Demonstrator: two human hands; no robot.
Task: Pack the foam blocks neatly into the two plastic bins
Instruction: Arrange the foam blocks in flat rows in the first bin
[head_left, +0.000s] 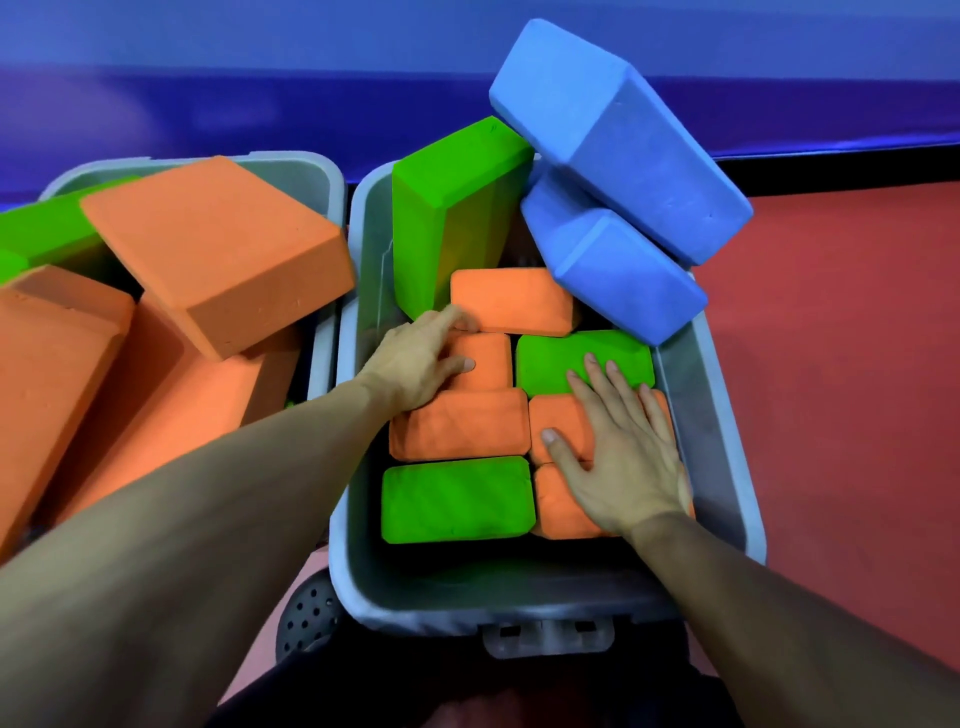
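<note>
Your left hand (423, 358) and right hand (621, 457) lie flat and apart, fingers straight, pressing packed blocks in the right bin (727, 415). The loose blue blocks (623, 140) lean on its far-right rim, long axes slanting, nearer your right hand. No writing is readable.

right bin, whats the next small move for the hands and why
Probably lift the lower blue block and stand it on end in the right bin. Both hands, left and right, lie flat on packed blocks, while two blue blocks lean over the rim.
</note>
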